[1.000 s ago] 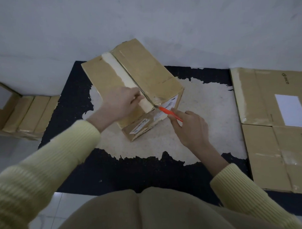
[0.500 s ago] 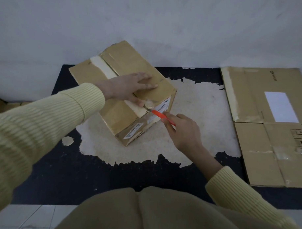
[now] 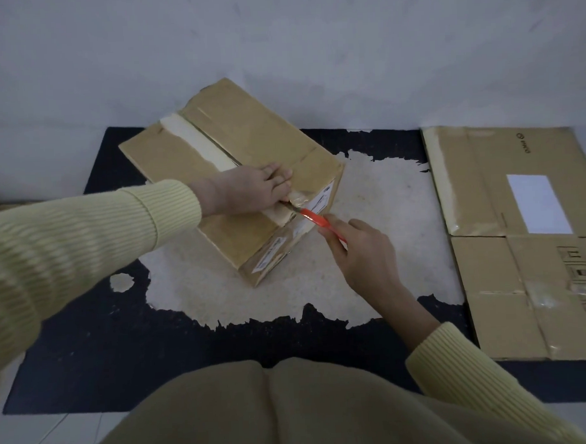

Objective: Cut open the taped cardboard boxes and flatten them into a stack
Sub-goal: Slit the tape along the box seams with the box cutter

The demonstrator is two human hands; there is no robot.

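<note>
Cardboard box (image 3: 248, 133) at frame centre: left hand (image 3: 250, 190) presses flat on its taped top; right hand (image 3: 362, 252) grips orange cutter (image 3: 313, 217), blade at the seam.

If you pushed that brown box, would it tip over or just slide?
Probably slide: the box sits low and wide on the mat. It seems fairly stiff, as the left hand presses its top without visible denting. Flaps may loosen where the right hand's cutter meets the tape.

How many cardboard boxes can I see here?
3. The standing box sits on the mat under the left hand; the far flattened box and the near flattened box lie at right. Others may hide beneath them.
</note>
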